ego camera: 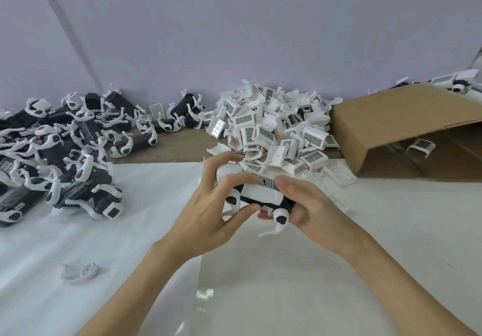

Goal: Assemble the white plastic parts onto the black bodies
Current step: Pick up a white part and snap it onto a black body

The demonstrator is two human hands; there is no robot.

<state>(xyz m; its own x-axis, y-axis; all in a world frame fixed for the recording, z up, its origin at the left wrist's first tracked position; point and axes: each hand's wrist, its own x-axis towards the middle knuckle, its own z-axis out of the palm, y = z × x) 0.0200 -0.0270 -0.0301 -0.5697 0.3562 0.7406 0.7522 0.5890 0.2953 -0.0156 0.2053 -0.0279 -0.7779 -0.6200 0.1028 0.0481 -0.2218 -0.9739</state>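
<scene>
Gripping black body | both hands curled round it | white grilled cover on top

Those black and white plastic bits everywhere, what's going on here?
A person is fitting toy parts together by hand. Both the left hand and right hand grip one black body with a white cover on top. Loose white covers are heaped behind; black bodies are piled at left.

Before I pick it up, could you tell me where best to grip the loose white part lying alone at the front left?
Pinch the round, ribbed disc end of the loose white part from above; it lies flat with bare sheet around it, while its other end tapers thin.
</scene>
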